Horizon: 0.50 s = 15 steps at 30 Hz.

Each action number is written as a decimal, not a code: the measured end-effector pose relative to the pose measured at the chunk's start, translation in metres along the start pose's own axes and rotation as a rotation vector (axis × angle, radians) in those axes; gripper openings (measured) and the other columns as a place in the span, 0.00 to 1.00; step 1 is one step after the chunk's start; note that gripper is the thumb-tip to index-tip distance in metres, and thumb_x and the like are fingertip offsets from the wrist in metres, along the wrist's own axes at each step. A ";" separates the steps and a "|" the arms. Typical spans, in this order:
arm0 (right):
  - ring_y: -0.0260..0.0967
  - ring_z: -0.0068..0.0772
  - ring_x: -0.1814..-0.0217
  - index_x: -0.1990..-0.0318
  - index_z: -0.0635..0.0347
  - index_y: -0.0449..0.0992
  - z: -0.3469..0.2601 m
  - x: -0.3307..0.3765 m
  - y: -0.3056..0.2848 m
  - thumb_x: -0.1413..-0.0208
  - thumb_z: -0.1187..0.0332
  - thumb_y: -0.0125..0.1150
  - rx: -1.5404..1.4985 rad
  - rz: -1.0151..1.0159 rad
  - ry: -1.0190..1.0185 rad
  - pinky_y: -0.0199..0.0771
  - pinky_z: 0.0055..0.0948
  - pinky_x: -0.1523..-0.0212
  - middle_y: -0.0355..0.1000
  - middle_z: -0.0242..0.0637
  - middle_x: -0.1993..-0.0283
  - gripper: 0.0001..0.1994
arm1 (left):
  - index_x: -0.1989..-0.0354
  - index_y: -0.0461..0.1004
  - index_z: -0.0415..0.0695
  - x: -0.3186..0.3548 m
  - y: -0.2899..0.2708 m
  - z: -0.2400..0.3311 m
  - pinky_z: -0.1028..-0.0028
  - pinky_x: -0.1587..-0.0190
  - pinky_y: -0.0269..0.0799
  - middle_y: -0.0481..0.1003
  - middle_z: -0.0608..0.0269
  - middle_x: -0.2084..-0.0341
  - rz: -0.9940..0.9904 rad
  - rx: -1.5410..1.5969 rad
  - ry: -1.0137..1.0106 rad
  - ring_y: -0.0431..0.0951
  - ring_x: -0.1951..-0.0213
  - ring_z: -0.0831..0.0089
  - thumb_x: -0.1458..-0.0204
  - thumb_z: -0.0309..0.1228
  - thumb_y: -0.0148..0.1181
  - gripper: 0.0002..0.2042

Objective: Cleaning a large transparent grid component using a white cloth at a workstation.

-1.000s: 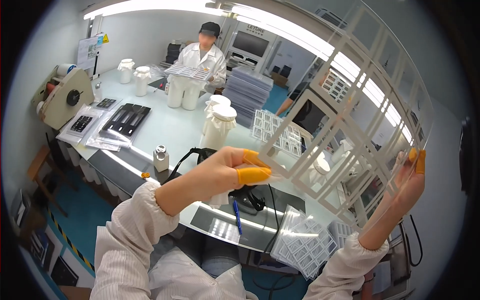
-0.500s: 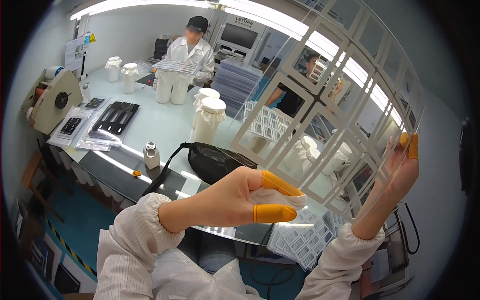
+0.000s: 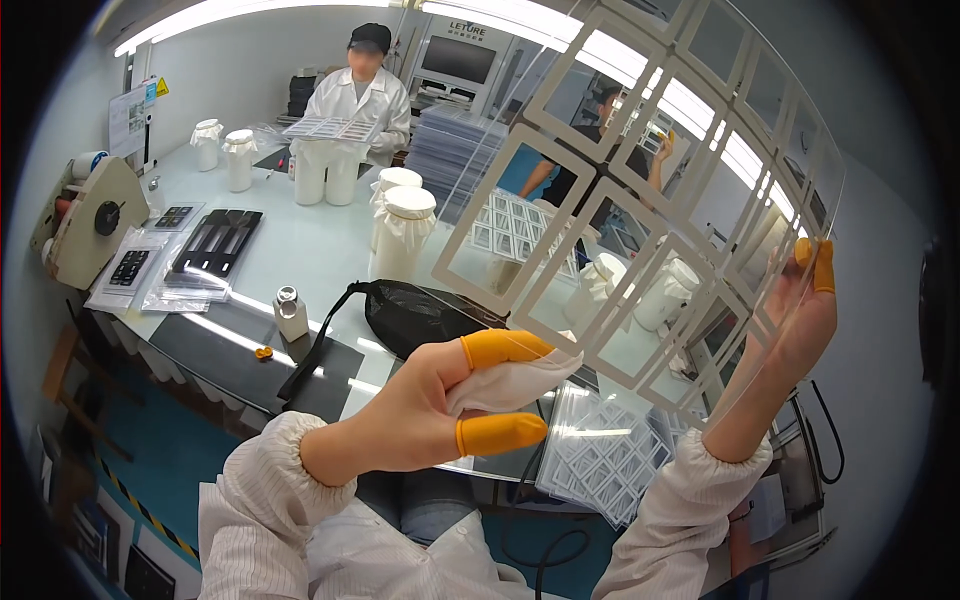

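Right hand (image 3: 790, 325) lifts clear gridded sheet (image 3: 640, 190); left hand (image 3: 440, 410) pinches white cloth (image 3: 510, 383)

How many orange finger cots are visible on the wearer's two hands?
3. Two are on the left hand: one on the index finger, one on the thumb, pinching a white cloth. One is on a fingertip of the right hand. Others may be hidden.

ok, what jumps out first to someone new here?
The large clear plastic sheet printed with white rectangular frames, held up at right by the right hand. At centre, the left hand in orange finger cots pinches a white wiping cloth. Behind, a black bag lies on the table.
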State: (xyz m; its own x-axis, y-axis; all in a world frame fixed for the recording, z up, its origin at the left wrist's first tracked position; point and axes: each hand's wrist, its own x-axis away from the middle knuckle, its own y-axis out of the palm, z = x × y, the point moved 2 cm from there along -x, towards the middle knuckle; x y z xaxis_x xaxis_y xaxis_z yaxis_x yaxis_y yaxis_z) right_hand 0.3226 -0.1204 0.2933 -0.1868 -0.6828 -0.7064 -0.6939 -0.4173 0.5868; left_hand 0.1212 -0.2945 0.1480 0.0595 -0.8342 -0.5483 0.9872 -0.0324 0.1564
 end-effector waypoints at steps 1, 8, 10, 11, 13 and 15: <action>0.60 0.26 0.70 0.69 0.72 0.68 0.000 -0.002 -0.003 0.48 0.76 0.47 -0.004 -0.002 0.005 0.63 0.21 0.61 0.63 0.39 0.71 0.06 | 0.49 0.62 0.35 0.000 0.002 0.000 0.83 0.61 0.65 0.70 0.60 0.61 -0.003 0.044 0.001 0.70 0.63 0.80 0.59 0.31 0.65 0.28; 0.60 0.27 0.68 0.65 0.74 0.68 0.008 0.003 -0.010 0.47 0.76 0.47 -0.012 -0.001 0.062 0.63 0.21 0.60 0.64 0.40 0.71 0.07 | 0.49 0.61 0.35 -0.018 0.000 -0.010 0.83 0.59 0.66 0.69 0.59 0.60 -0.074 0.518 0.150 0.71 0.61 0.79 0.59 0.30 0.65 0.28; 0.61 0.28 0.68 0.65 0.74 0.68 0.010 -0.002 -0.017 0.47 0.76 0.47 -0.026 -0.046 0.067 0.63 0.21 0.60 0.64 0.40 0.70 0.07 | 0.53 0.65 0.34 -0.022 0.001 -0.013 0.82 0.61 0.68 0.72 0.59 0.63 -0.038 0.635 0.110 0.73 0.65 0.80 0.59 0.29 0.64 0.24; 0.61 0.28 0.68 0.65 0.75 0.68 0.012 -0.004 -0.019 0.47 0.76 0.47 -0.043 -0.093 0.072 0.64 0.22 0.60 0.64 0.41 0.70 0.07 | 0.53 0.65 0.34 -0.022 0.000 -0.013 0.82 0.61 0.68 0.72 0.59 0.63 -0.038 0.635 0.106 0.73 0.65 0.80 0.59 0.29 0.64 0.24; 0.61 0.28 0.69 0.65 0.75 0.67 0.011 -0.003 -0.018 0.47 0.76 0.47 -0.035 -0.029 0.068 0.64 0.22 0.60 0.64 0.41 0.70 0.08 | 0.58 0.70 0.34 -0.022 0.001 -0.017 0.82 0.64 0.69 0.74 0.60 0.66 -0.013 0.584 0.035 0.74 0.69 0.80 0.59 0.29 0.64 0.19; 0.62 0.29 0.69 0.65 0.75 0.67 0.009 -0.001 -0.016 0.47 0.76 0.47 -0.024 0.030 0.064 0.64 0.22 0.61 0.64 0.42 0.71 0.08 | 0.61 0.72 0.35 -0.021 0.004 -0.014 0.83 0.66 0.69 0.74 0.60 0.68 0.029 0.546 0.026 0.74 0.70 0.81 0.58 0.29 0.64 0.16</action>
State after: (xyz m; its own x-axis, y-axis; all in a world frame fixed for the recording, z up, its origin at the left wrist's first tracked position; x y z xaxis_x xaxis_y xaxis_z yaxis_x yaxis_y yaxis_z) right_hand 0.3273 -0.1073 0.2812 -0.1620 -0.7319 -0.6619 -0.6715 -0.4097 0.6174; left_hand 0.1256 -0.2695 0.1483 0.0965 -0.8251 -0.5566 0.7649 -0.2963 0.5719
